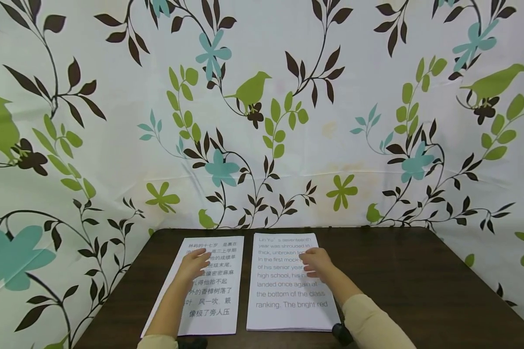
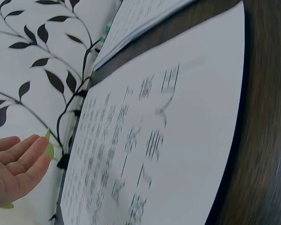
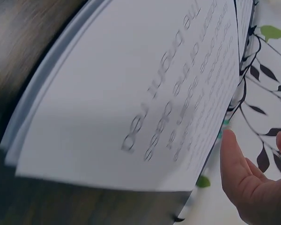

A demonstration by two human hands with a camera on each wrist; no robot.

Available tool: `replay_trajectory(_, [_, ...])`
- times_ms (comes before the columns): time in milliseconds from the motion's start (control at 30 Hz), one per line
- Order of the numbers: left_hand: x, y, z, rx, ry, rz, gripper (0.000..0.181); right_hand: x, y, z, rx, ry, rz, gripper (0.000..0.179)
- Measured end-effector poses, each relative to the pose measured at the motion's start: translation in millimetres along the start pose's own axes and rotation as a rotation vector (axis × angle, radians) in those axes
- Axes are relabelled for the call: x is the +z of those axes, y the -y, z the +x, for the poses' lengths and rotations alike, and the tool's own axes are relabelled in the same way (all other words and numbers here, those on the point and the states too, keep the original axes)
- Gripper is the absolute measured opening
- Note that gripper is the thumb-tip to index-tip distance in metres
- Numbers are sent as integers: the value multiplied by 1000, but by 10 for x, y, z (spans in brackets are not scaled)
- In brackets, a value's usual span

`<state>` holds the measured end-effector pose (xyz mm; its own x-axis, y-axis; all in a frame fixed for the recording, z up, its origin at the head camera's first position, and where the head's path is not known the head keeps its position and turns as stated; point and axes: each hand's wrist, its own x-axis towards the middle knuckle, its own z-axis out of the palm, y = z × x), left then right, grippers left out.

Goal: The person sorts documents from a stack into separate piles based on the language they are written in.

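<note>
Two stacks of printed paper lie side by side on the dark table. The left stack carries Chinese text and looks thin; the right stack carries English text and shows several sheets at its edge in the right wrist view. My left hand is over the Chinese page, fingers loosely bent and holding nothing. Over the right edge of the English page is my right hand, also with nothing in it. In the wrist views the left palm and the right hand appear raised above the paper.
The dark wooden table extends to both sides of the paper. Behind it hangs a white cloth with printed leaves, flowers and birds. Dark wrist straps show near the table's front edge.
</note>
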<state>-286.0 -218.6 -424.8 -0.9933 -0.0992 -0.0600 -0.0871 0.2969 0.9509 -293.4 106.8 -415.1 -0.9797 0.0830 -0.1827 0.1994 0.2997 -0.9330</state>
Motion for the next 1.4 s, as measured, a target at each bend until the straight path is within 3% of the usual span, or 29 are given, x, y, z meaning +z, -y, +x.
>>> replay_trajectory(100, [111,-70,-35,13,15,-7,63,-98,-47,-9,-12,-41,-11,43])
replay_trajectory(200, [226,-147,-80,-17,18,-43,57,-188,-110,-12,-19,-82,-24,42])
replay_trajectory(333, [345,-132,-43,-38,33,-77,51,-281,-261,65,-18,-125,-36,41])
replay_trajectory(667, [593,-127,-34,-8,78,-111,52,-394,-1095,745,-48,-199,-117,54])
replay_trajectory(933, [787,-93,-72,-34,101,-110,52,-399,-1130,648,-31,-214,-142,49])
replay_trajectory(1167, [918,-45,-105,-27,152,-84,51,-384,-1108,527,-38,-175,-122,52])
replay_trajectory(1400, [1008,-58,-137,-25,185,-51,48,-351,-637,35,-32,-143,-40,42])
